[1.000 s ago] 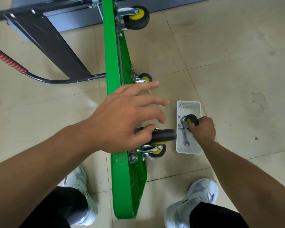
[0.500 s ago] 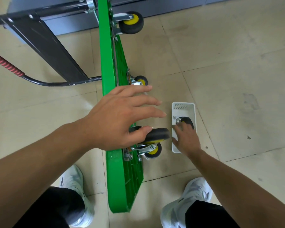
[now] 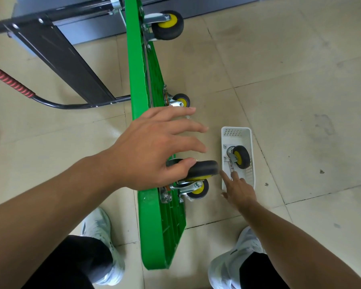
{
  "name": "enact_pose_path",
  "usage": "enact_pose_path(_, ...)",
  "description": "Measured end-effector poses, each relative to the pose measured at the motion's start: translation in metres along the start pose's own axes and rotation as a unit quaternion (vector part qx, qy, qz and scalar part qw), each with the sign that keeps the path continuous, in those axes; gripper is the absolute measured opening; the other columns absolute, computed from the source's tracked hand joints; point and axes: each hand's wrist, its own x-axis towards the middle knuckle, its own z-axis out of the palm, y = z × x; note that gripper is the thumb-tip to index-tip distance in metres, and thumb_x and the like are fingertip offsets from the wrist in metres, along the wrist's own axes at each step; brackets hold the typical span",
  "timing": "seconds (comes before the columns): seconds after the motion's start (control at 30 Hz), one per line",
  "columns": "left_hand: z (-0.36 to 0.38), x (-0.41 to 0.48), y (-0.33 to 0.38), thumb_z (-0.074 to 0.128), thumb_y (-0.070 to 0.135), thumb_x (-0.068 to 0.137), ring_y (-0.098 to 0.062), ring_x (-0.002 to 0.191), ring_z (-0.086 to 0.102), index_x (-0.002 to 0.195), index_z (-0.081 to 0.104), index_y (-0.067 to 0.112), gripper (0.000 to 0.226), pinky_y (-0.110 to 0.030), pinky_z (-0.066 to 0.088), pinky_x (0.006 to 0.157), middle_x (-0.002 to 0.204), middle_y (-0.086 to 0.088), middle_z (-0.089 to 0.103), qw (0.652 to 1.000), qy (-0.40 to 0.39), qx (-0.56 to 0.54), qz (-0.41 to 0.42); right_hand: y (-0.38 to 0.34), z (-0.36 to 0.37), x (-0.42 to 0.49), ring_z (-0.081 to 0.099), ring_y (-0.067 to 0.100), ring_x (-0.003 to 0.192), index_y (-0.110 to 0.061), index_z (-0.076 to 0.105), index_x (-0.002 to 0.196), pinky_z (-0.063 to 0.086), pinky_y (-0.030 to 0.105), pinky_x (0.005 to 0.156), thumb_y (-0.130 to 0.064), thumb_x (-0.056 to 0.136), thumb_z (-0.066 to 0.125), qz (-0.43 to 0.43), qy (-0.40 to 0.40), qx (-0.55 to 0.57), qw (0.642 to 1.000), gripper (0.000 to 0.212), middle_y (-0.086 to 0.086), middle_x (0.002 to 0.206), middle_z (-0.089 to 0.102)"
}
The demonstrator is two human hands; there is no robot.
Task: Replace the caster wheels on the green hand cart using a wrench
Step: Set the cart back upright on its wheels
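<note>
green cart on edge, yellow-hubbed black casters

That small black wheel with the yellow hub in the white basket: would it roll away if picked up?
The small black caster wheel with yellow hub probably rolls freely on its round tyre. Its shiny metal bracket likely makes it heavy for its size and lopsided, so it would tip sideways.

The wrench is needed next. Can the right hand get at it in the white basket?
Probably yes. The right hand reaches into the open-topped basket, close to the wrench. The spare caster sits at its far end, leaving the shaft uncovered.
</note>
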Motion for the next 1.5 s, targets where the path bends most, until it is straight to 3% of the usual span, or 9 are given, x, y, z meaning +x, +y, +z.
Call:
enact_pose_path(0.23, 0.001, 0.000, 0.001, 0.049, 0.048, 0.092, -0.015, 0.147, 0.031, 0.124, 0.065, 0.041, 0.037, -0.043, 0.033, 0.109, 0.142, 0.018, 0.053, 1.000, 0.000, 0.001, 0.001, 0.010, 0.000, 0.000, 0.067, 0.018, 0.089, -0.038, 0.006, 0.160, 0.061, 0.030, 0.074, -0.049, 0.096, 0.064, -0.005, 0.022, 0.000, 1.000, 0.087, 0.009, 0.140, 0.049)
enact_pose_path(0.7, 0.001, 0.000, 0.000, 0.049, 0.049, 0.092, -0.014, 0.148, 0.029, 0.127, 0.064, 0.042, 0.039, -0.043, 0.033, 0.110, 0.143, 0.019, 0.052, 1.000, -0.003, 0.009, 0.002, 0.049, -0.007, 0.001, 0.057, 0.016, 0.071, -0.039, 0.011, 0.160, 0.053, 0.025, 0.061, -0.052, 0.096, 0.062, 0.021, 0.040, -0.001, 0.999, 0.082, 0.007, 0.123, 0.055)
enact_pose_path(1.07, 0.002, 0.006, 0.002, 0.050, 0.048, 0.091, -0.015, 0.148, 0.028, 0.127, 0.064, 0.041, 0.038, -0.046, 0.035, 0.108, 0.143, 0.018, 0.052, 1.000, -0.007, 0.004, 0.012, 0.075, -0.003, 0.004, 0.057, 0.020, 0.068, -0.040, 0.013, 0.160, 0.056, 0.031, 0.062, -0.052, 0.095, 0.061, 0.049, 0.037, 0.003, 0.998, 0.082, 0.006, 0.111, 0.054)
enact_pose_path(1.27, 0.002, 0.012, 0.005, 0.052, 0.048, 0.091, -0.017, 0.149, 0.028, 0.133, 0.060, 0.040, 0.043, -0.052, 0.038, 0.106, 0.147, 0.017, 0.049, 1.000, -0.011, 0.001, 0.015, 0.089, -0.003, 0.001, 0.059, 0.021, 0.073, -0.042, 0.013, 0.159, 0.059, 0.034, 0.066, -0.050, 0.095, 0.062, 0.062, 0.027, 0.024, 0.997, 0.081, 0.009, 0.117, 0.056)
enact_pose_path(1.5, 0.002, 0.017, 0.009, 0.051, 0.048, 0.091, -0.017, 0.149, 0.029, 0.133, 0.060, 0.040, 0.044, -0.053, 0.039, 0.105, 0.148, 0.017, 0.048, 1.000, -0.010, 0.002, 0.019, 0.114, -0.004, -0.007, 0.052, 0.022, 0.071, -0.043, 0.015, 0.159, 0.047, 0.032, 0.062, -0.047, 0.095, 0.062, 0.094, 0.022, 0.023, 0.995, 0.079, 0.009, 0.117, 0.053)
